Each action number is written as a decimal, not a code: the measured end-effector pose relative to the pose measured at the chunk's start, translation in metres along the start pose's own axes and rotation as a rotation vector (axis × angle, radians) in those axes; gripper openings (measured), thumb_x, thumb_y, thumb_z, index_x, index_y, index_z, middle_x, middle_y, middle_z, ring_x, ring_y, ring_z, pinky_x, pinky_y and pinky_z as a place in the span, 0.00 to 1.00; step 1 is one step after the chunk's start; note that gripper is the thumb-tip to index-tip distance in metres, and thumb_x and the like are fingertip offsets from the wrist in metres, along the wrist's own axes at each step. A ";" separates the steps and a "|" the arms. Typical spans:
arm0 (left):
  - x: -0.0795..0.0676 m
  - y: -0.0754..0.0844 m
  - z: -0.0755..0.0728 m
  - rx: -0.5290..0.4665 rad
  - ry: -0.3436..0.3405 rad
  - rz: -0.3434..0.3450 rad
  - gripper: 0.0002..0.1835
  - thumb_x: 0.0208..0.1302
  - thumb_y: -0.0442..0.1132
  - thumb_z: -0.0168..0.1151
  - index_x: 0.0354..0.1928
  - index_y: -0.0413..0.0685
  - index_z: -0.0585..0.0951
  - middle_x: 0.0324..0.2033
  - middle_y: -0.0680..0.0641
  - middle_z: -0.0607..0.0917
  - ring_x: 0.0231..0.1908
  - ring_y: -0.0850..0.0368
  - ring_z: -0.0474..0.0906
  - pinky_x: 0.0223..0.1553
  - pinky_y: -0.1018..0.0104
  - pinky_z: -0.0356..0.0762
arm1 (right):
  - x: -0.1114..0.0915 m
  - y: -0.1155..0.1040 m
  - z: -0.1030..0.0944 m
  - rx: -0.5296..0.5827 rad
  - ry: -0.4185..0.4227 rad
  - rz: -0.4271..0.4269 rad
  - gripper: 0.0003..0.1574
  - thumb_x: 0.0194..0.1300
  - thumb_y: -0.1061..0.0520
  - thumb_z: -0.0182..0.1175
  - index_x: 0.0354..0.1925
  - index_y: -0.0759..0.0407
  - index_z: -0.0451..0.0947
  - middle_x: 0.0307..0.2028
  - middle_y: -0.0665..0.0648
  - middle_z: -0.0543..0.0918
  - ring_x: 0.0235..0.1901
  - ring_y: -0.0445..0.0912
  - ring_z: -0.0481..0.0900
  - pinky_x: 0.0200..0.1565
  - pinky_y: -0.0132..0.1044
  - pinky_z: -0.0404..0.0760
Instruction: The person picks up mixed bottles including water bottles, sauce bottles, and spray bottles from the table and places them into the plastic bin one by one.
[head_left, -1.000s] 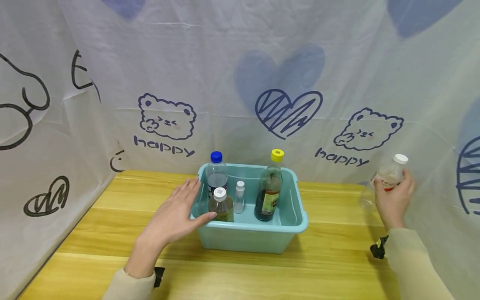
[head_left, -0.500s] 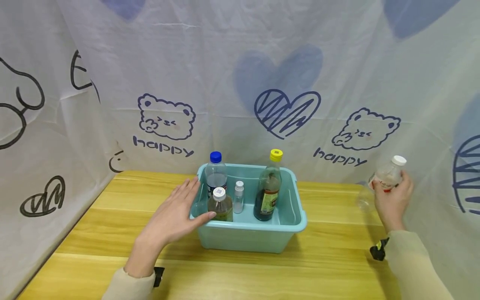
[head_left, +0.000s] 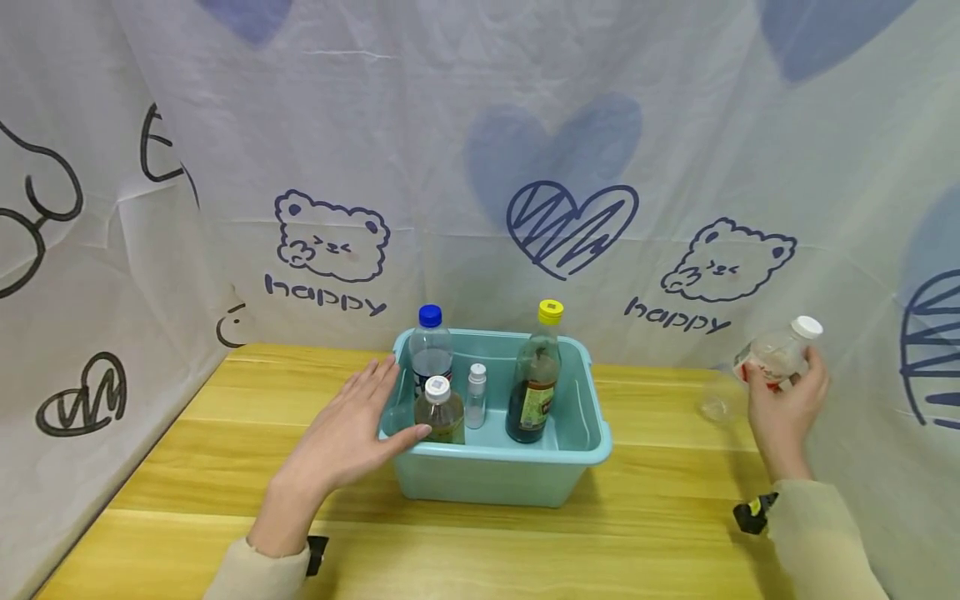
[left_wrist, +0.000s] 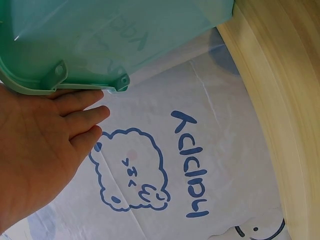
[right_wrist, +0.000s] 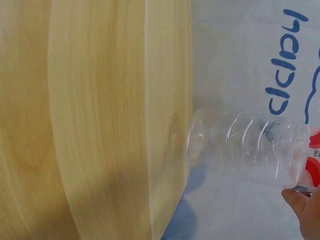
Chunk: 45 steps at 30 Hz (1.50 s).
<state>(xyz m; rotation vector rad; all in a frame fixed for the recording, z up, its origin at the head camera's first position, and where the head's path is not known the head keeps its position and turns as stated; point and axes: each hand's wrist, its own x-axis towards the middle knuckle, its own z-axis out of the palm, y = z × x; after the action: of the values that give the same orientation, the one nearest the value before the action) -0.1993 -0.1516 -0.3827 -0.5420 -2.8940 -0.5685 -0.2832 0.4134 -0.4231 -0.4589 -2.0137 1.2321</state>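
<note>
At the right of the head view my right hand (head_left: 787, 408) grips a clear plastic bottle (head_left: 776, 354) with a white cap and a red-and-white label. The bottle leans, its base (right_wrist: 197, 137) down to the left near the tabletop. My left hand (head_left: 341, 433) lies at the left side of a light-blue plastic basin (head_left: 498, 479), fingers extended along its outer wall and thumb over the front rim. In the left wrist view those fingers (left_wrist: 87, 117) show just beside the rim.
Inside the basin stand a blue-capped bottle (head_left: 432, 354), a white-capped bottle (head_left: 440, 417), a small clear bottle (head_left: 476, 402) and a yellow-capped dark sauce bottle (head_left: 536, 387). The wooden table (head_left: 480, 550) ends at a printed curtain (head_left: 450, 150) behind and on both sides.
The bottle in my right hand has tilted further, its base swinging left and its cap shifting slightly right. My left hand stays at the basin.
</note>
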 end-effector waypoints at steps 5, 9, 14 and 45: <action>0.000 0.000 0.000 0.003 -0.001 0.001 0.59 0.68 0.78 0.49 0.81 0.36 0.53 0.82 0.40 0.50 0.81 0.38 0.47 0.81 0.45 0.46 | -0.010 -0.005 0.000 0.047 0.014 0.014 0.48 0.73 0.53 0.63 0.81 0.42 0.51 0.75 0.55 0.57 0.71 0.52 0.67 0.67 0.37 0.77; 0.000 0.000 0.000 0.006 0.001 0.001 0.59 0.68 0.78 0.49 0.81 0.36 0.53 0.82 0.40 0.50 0.81 0.38 0.47 0.81 0.45 0.46 | -0.017 -0.009 0.001 0.087 0.043 0.005 0.48 0.72 0.54 0.65 0.80 0.42 0.53 0.75 0.53 0.59 0.70 0.50 0.68 0.66 0.36 0.78; 0.000 0.000 -0.001 0.006 0.000 0.000 0.59 0.68 0.78 0.48 0.81 0.36 0.53 0.82 0.40 0.50 0.81 0.38 0.46 0.81 0.45 0.46 | -0.023 -0.012 0.002 0.126 0.079 -0.019 0.48 0.70 0.55 0.67 0.80 0.43 0.55 0.74 0.52 0.61 0.67 0.49 0.71 0.61 0.32 0.81; 0.001 -0.001 0.000 0.004 0.002 0.001 0.59 0.68 0.78 0.49 0.81 0.36 0.54 0.82 0.40 0.51 0.81 0.38 0.46 0.81 0.45 0.46 | -0.052 -0.075 -0.005 0.383 0.089 -0.210 0.48 0.68 0.60 0.69 0.78 0.50 0.56 0.73 0.50 0.64 0.64 0.49 0.74 0.57 0.29 0.83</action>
<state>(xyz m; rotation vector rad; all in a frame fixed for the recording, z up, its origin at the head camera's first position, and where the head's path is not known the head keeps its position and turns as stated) -0.2001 -0.1521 -0.3828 -0.5418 -2.8923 -0.5626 -0.2388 0.3481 -0.3766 -0.1103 -1.6514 1.3958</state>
